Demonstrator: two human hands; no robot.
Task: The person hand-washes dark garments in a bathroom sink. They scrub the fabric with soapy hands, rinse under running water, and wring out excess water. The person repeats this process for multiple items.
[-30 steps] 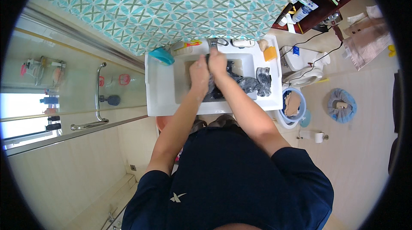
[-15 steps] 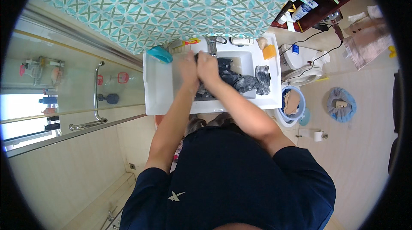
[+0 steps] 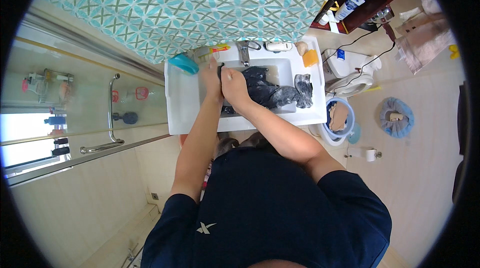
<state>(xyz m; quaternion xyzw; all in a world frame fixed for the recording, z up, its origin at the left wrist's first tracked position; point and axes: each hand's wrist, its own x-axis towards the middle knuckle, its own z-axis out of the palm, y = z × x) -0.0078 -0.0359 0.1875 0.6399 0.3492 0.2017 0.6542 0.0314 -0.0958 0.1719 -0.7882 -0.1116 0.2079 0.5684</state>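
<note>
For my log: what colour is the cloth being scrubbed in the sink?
Dark navy, nearly black cloth, head view.

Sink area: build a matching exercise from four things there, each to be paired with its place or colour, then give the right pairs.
Things:
1. dark cloth
2. soap bar
3. teal dish
4. tap

Descriptions:
A. orange, on the sink's right rear rim
B. at the sink's left rear corner
C. wet in the basin, under both hands
D. metal, at the middle of the back rim

Pairs: 1-C, 2-A, 3-B, 4-D
</note>
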